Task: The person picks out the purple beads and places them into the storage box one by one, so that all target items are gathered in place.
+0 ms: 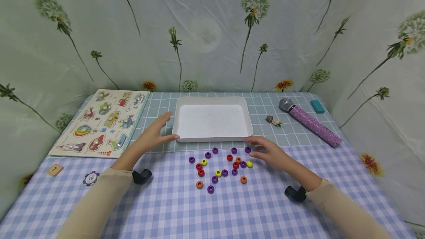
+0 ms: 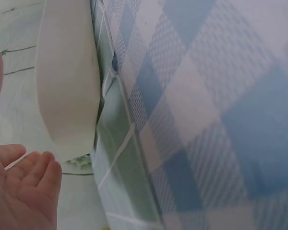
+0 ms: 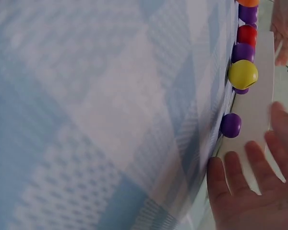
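A white rectangular tray (image 1: 212,139) lies in front of me. At its left side is my left hand (image 1: 154,134), fingers extended and thumb tip right at the front left corner. My right hand (image 1: 269,153) is by the front right corner, its fingers loosely spread; nothing is in its grasp. Several beads in purple, red, orange and yellow are scattered on the cloth before the tray. The purple bead (image 1: 248,150) and the yellow bead (image 1: 249,164) are closest to my right fingers. In the right wrist view, a purple bead (image 3: 231,125) sits just beyond the fingertips.
On the left are a picture puzzle board (image 1: 99,124), a wooden number tile (image 1: 55,170) and a poker chip (image 1: 91,178). On the right lie a glittery pink microphone (image 1: 313,126), a teal block (image 1: 317,106) and a small figurine (image 1: 273,121). A dandelion-print curtain (image 1: 209,47) hangs behind.
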The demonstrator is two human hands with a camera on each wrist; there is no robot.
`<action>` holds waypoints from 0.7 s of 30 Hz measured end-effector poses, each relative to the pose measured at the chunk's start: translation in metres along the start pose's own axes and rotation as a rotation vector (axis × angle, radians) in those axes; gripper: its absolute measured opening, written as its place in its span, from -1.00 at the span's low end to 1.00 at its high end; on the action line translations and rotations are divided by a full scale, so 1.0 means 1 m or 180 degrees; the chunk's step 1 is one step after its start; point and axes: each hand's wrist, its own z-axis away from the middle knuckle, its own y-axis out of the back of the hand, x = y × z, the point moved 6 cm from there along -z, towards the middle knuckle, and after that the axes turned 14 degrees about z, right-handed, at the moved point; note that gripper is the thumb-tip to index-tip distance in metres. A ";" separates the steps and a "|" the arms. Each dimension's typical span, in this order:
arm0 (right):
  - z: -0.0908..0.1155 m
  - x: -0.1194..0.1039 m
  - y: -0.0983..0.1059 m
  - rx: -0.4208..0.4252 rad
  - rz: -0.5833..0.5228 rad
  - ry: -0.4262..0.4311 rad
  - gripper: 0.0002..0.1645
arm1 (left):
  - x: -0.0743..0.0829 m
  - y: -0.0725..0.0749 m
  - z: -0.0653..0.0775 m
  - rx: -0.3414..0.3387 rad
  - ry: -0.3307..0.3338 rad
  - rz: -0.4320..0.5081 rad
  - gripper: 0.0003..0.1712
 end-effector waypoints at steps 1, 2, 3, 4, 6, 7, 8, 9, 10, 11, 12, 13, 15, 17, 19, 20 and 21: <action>0.000 0.004 -0.002 -0.0049 -0.0011 -0.0031 -0.52 | -0.002 -0.002 -0.002 -0.0037 0.0027 0.0084 0.09; -0.001 0.004 -0.002 -0.0096 -0.0016 -0.0066 -0.53 | -0.005 -0.004 -0.003 -0.0071 0.0059 0.0185 0.09; -0.001 0.003 -0.002 -0.0134 -0.0016 -0.0083 -0.54 | -0.006 -0.006 -0.005 -0.0103 0.0065 0.0283 0.06; -0.001 0.000 -0.001 -0.0172 0.0012 -0.0114 -0.55 | -0.008 -0.007 -0.007 -0.0123 0.0075 0.0345 0.06; -0.001 -0.006 0.000 -0.0223 0.0086 -0.0160 -0.57 | -0.009 -0.010 -0.009 -0.0148 0.0036 0.0410 0.03; -0.001 -0.006 0.000 -0.0234 0.0122 -0.0182 -0.57 | -0.011 -0.011 -0.010 -0.0152 0.0023 0.0427 0.02; -0.002 -0.006 -0.001 -0.0242 0.0170 -0.0192 -0.58 | -0.011 -0.012 -0.011 -0.0152 0.0005 0.0439 0.01; -0.003 -0.002 -0.003 -0.0241 0.0229 -0.0178 -0.59 | -0.012 -0.013 -0.011 -0.0148 -0.0010 0.0429 0.00; -0.004 0.001 -0.005 -0.0239 0.0283 -0.0165 -0.61 | -0.012 -0.013 -0.011 -0.0145 -0.0017 0.0412 0.02; -0.005 0.006 -0.007 -0.0228 0.0327 -0.0147 -0.63 | -0.013 -0.014 -0.011 -0.0140 -0.0031 0.0406 0.01; -0.006 0.010 -0.009 -0.0215 0.0376 -0.0133 -0.66 | -0.014 -0.014 -0.011 -0.0134 -0.0029 0.0399 0.02; -0.007 0.014 -0.010 -0.0204 0.0413 -0.0143 -0.68 | -0.015 -0.014 -0.011 -0.0122 -0.0017 0.0402 0.02; -0.009 0.014 -0.010 -0.0203 0.0513 -0.0139 -0.74 | -0.015 -0.015 -0.012 -0.0122 0.0005 0.0413 0.02; -0.010 0.012 -0.009 -0.0207 0.0552 -0.0139 -0.77 | -0.016 -0.015 -0.012 -0.0130 0.0007 0.0428 0.02; -0.011 0.008 -0.007 -0.0189 0.0538 -0.0140 -0.77 | -0.016 -0.015 -0.012 -0.0128 0.0037 0.0433 0.02; -0.012 0.005 -0.005 -0.0159 0.0509 -0.0126 -0.77 | -0.016 -0.015 -0.013 -0.0134 0.0044 0.0436 0.02; -0.014 0.001 -0.002 -0.0115 0.0454 -0.0119 -0.76 | -0.016 -0.015 -0.013 -0.0143 0.0044 0.0443 0.02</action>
